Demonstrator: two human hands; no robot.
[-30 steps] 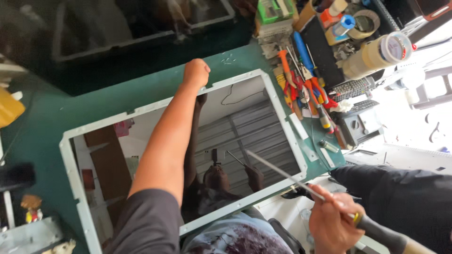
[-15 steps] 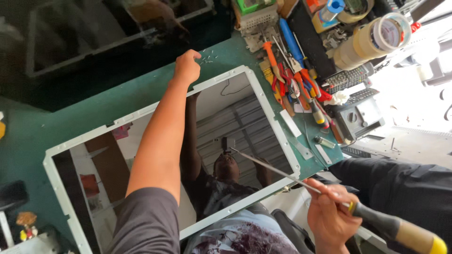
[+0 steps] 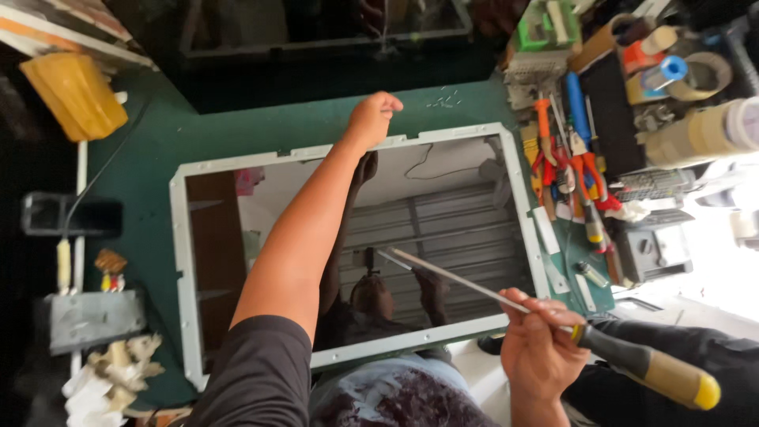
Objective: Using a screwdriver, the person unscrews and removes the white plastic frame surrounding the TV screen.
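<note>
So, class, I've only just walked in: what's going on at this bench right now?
A person leans over a green bench on which a large glossy panel lies flat in a pale frame. The left hand rests closed on the frame's far edge. The right hand grips a long screwdriver with a black and yellow handle, its shaft angled above the panel. Pliers and cutters lie along the right side of the bench.

Screwdriver point(image 3: 553, 324) tip lost in glare; frame point(image 3: 183, 261) corner behind arm.
</note>
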